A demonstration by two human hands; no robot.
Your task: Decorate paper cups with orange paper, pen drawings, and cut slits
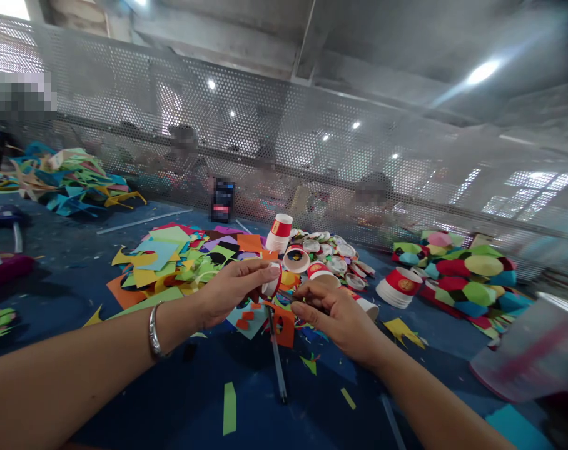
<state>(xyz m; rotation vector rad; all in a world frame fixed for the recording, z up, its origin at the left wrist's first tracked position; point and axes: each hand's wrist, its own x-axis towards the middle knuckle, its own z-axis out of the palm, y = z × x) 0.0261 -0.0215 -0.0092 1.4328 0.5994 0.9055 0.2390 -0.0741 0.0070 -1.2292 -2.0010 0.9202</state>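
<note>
My left hand (232, 290), with a silver bangle on its wrist, is closed round a small red and white paper cup (271, 281). Just right of it, my right hand (328, 312) is closed, its thumb and fingers pinched on a thin dark item too small to make out. Under the hands lie orange paper scraps (284, 325) and a clear pen (277, 362). Beyond them stands an upright stack of paper cups (279, 233), with cut cup rings (296, 258) beside it.
Coloured paper pieces (159, 247) are heaped at left centre. Stacked cups (399, 287), colourful paper balls (476, 269) and a translucent tub (530, 350) stand at right. A phone (223, 200) leans on the perforated metal screen (265, 112); blurred people show behind it.
</note>
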